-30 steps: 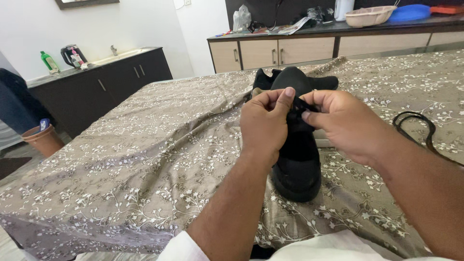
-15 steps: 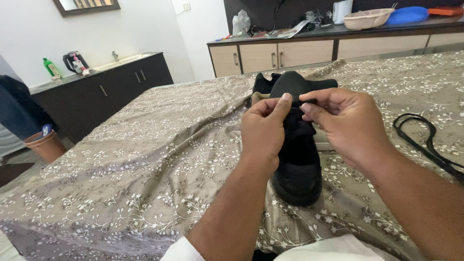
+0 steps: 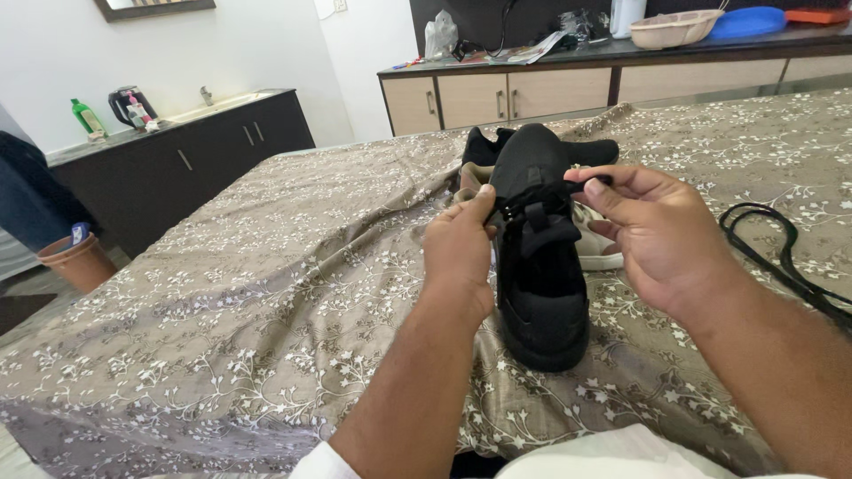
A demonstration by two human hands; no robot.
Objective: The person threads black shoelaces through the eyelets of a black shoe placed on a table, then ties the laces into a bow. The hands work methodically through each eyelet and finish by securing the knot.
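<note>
2 hands [image 3: 457, 253] [image 3: 657, 235], fingers pinching lace on matte black shoe [image 3: 537, 266]; floral bedspread [image 3: 222, 310] beneath.

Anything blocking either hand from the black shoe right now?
Nothing visible. The left hand already touches the black shoe on its left side, and the right hand pinches a black lace end at its top. The pale shoe lies behind, out of the way.

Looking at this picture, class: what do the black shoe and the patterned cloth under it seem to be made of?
Black shoe: likely matte knit or mesh fabric, with no shine on its upper. Patterned cloth: woven fabric with a slight sheen, judging by its soft folds and printed white flowers.
</note>
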